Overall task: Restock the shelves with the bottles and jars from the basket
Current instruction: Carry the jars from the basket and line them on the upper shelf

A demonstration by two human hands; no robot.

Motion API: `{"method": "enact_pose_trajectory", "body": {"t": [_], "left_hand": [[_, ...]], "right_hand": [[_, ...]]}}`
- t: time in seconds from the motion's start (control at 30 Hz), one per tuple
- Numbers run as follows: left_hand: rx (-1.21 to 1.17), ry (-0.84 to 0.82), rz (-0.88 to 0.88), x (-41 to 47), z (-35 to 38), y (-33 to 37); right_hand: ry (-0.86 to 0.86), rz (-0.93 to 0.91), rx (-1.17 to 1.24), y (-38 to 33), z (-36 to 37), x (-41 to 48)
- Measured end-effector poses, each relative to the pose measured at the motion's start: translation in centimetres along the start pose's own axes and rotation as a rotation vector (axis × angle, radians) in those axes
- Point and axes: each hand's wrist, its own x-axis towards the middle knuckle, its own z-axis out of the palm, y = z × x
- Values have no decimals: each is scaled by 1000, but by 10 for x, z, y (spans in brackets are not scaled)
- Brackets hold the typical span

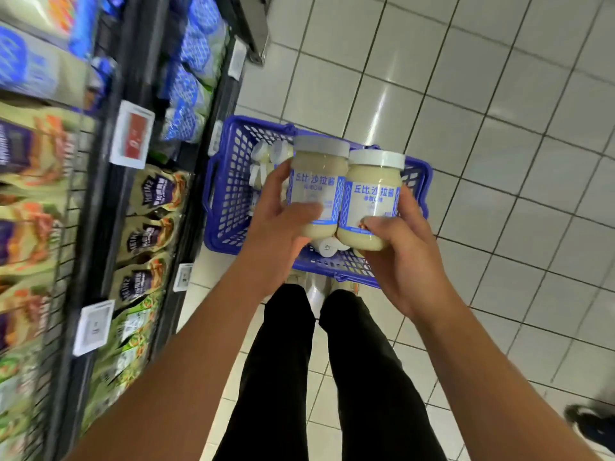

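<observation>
Lowest in the frame were the person's two legs in black trousers (332, 377), standing on the floor. Two bare arms reached up from the bottom edge toward the middle of the frame.

The left hand (276, 227) held one jar (316, 188), and its fingers (304, 211) were wrapped tight round the label. The right hand (399, 254) held a second jar (371, 201), with its fingers closed round the lower part. Both jars stood upright, side by side and touching, with pale cream inside and blue and white labels. One jar in each hand was probably to carry two at once and save trips. Keeping them upright and pressed together likely made them steadier on the way to the shelf.

Just behind the hands, in the middle of the frame, sat the blue basket (233, 194) on the floor. More jars (273, 154) lay inside it on their sides, their white lids showing, so plenty of work was left.

Along the left side of the frame ran the shelves (100, 201), dark and blurred. Pouches (156, 194) in green and purple stood in rows there, and blue and white packs (189, 94) sat toward the upper left. White price tags (131, 134) hung on the shelf edges. I could not tell which gap the jars were meant for.

The floor (499, 161) was pale square tiles, shiny under the lights, filling the right and top of the frame. At the lower right edge a dark shoe (592, 424) showed.
</observation>
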Motion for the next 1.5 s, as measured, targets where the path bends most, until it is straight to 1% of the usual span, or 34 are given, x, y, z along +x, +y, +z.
{"method": "enact_pose_trajectory", "body": {"t": [0.1,0.2,0.47,0.6,0.73,0.9,1.1,1.33,1.5], "left_hand": [[19,-81,47,-29,23,53],[79,-74,125,-59,47,101],[176,16,447,-133,100,196],[130,96,552,-173,113,219],[82,193,643,-220,121,230],[-15,334,739,-278,115,229],[-135,583,862,-369,97,211],[-305,818,1062,-492,80,163],[-334,1062,1158,-575,68,119]], "right_hand": [[-56,-92,-47,-47,24,-27],[-93,-186,-83,-91,51,-49],[-294,-356,-316,-192,112,-99],[-425,-416,-380,-229,138,-123],[-574,-432,-424,-250,167,-145],[-745,-441,-500,-250,208,-178],[-964,-455,-580,-222,254,-234],[-1241,-355,-647,-158,302,-317],[-1450,-296,-667,-102,329,-394]]}}
